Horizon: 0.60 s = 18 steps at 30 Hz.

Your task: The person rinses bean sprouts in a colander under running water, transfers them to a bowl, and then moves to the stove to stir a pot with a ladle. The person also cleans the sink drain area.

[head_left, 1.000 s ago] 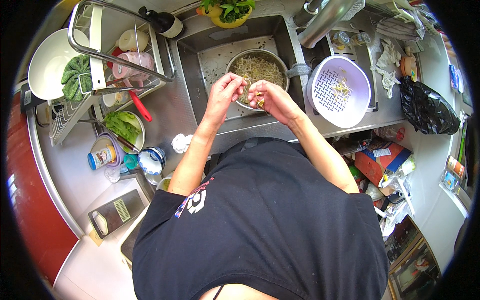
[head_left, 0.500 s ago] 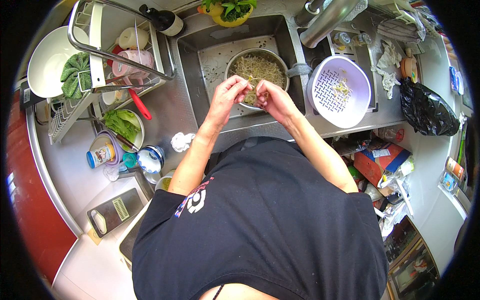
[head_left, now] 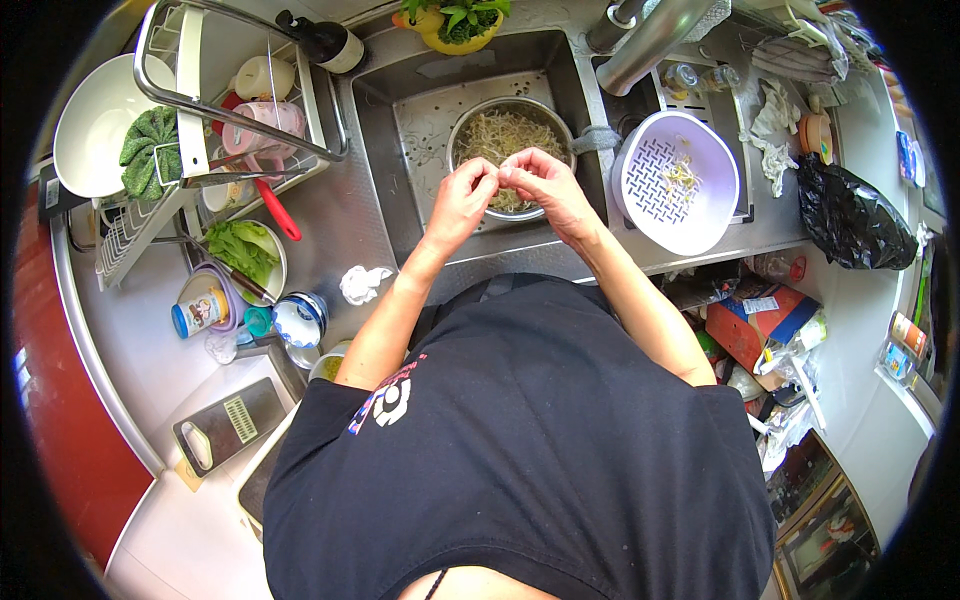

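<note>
My left hand (head_left: 468, 190) and my right hand (head_left: 540, 188) meet fingertip to fingertip above the near part of a steel bowl, both with fingers pinched. What lies between the fingertips is too small to make out. The bowl is full of bean sprouts (head_left: 512, 132) and sits in the sink (head_left: 410, 110). To the right, a lilac perforated colander (head_left: 650, 190) holds a small heap of sprouts. A crumpled white tissue (head_left: 365, 284) lies on the counter near my left forearm.
At left are a dish rack (head_left: 200, 160) with bowls and cups, a bowl of greens (head_left: 242, 250) and jars. The faucet (head_left: 640, 55) and a yellow planter (head_left: 465, 30) line the back. A black plastic bag (head_left: 850, 215) lies at right, above a cluttered shelf.
My right hand has shifted slightly upward and closer to my left hand, and the fingertips now meet. The sprouts seen between my fingers earlier are mostly out of sight.
</note>
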Tool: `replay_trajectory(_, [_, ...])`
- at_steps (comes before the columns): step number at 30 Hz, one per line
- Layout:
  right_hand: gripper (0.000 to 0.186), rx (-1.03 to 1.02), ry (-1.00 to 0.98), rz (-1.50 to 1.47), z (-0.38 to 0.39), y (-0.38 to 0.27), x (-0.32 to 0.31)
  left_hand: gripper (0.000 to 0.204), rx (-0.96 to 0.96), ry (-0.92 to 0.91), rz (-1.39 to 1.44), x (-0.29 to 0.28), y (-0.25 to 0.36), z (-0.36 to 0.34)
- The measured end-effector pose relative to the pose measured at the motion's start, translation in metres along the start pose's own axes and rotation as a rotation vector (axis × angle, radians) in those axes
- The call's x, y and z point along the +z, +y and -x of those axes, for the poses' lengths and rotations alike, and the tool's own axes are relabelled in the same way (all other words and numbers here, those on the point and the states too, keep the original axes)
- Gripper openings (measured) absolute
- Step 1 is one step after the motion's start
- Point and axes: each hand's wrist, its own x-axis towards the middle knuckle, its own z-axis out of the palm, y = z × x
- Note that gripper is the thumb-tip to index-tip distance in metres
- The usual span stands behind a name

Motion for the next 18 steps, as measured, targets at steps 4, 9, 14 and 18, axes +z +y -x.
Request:
replay_trajectory(4, [0.021,-0.004,0.019,0.014,-0.001,0.001,0.001,0.016,0.037,0.050,-0.043,0.001,0.000,-0.003])
replay_trajectory(9, [0.016,-0.020,0.007,-0.057,0.000,0.003,0.005,0.015,0.014,0.054,0.039,0.004,0.001,-0.002])
replay_trajectory(14, [0.014,0.053,0.040,-0.396,-0.004,0.005,-0.001,0.015,0.028,0.123,0.164,-0.015,-0.002,-0.010])
replay_trajectory(18, [0.015,0.144,0.036,-0.781,-0.005,0.005,-0.017,0.021,0.403,0.395,-0.855,-0.082,-0.012,-0.042])
